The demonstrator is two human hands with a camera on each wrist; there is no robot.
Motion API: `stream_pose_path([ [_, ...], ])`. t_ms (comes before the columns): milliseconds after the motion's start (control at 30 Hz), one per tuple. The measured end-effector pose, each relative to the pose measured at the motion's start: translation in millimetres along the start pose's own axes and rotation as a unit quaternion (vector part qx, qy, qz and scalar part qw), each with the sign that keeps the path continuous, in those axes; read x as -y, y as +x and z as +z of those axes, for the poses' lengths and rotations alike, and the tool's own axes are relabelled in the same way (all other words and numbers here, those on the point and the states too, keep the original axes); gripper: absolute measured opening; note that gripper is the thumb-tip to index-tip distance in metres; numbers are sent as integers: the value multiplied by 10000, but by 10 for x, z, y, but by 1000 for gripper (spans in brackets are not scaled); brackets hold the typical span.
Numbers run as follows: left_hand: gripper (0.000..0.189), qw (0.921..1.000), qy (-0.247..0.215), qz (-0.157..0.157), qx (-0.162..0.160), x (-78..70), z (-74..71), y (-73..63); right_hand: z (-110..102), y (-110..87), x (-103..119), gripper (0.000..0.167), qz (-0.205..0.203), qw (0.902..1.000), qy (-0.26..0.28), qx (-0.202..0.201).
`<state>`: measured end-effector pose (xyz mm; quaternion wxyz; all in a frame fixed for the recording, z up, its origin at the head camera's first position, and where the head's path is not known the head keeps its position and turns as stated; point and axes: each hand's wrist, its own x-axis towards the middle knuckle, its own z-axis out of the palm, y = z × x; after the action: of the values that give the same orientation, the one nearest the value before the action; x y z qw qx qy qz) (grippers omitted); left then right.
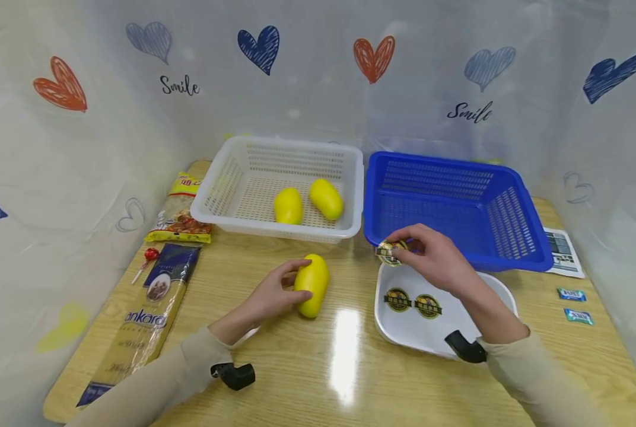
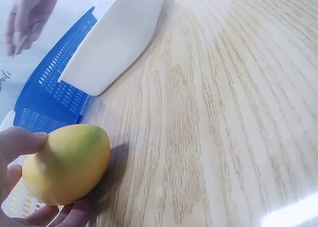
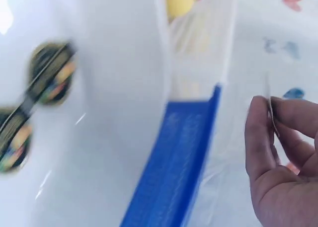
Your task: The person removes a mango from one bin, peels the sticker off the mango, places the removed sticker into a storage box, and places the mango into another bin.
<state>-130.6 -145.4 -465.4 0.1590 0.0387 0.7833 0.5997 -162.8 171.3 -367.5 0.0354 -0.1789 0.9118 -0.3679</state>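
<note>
A yellow mango (image 1: 313, 286) is on the table in front of the white basket, and my left hand (image 1: 277, 292) grips it from the left side. In the left wrist view the mango (image 2: 69, 162) shows a greenish patch, with thumb and fingers around it. My right hand (image 1: 434, 259) pinches a round black-and-gold sticker (image 1: 390, 252) between thumb and fingers, above the far edge of a white tray (image 1: 430, 341). Seen edge-on in the right wrist view, the sticker (image 3: 272, 113) is thin. Two like stickers (image 1: 398, 299) lie in the tray.
Behind stand a white basket (image 1: 275, 230) holding two mangoes (image 1: 326, 199) and a blue basket (image 1: 457, 255). Along the left are a snack bag (image 1: 181, 210), a red lollipop (image 1: 150, 254) and an Ankara pasta pack (image 1: 147, 314). Two small wrapped candies (image 1: 578, 315) lie at right.
</note>
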Motion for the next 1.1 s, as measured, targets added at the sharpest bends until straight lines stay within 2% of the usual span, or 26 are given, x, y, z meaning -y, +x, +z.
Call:
stream_pose_path([
  [133,63,10000,12,51,68,11,-3,13,-189,-179,-285,23,393,9987,32,310],
  [267,63,9999,41,43,103,49,-12,22,-280,-362,-502,23,771,9959,59,464],
  [467,61,9999,75,51,67,50,-20,20,-314,-547,-726,18,813,9950,72,569],
  [633,61,9999,22,52,95,20,-5,1,-328,-594,-882,19,821,9941,151,698],
  [833,62,9999,46,14,139,11,-3,-9,-359,-595,-1021,17,760,9894,8,1239],
  [1100,61,9998,116,40,158,13,-16,3,-332,-561,-1152,15,931,9815,-122,1667],
])
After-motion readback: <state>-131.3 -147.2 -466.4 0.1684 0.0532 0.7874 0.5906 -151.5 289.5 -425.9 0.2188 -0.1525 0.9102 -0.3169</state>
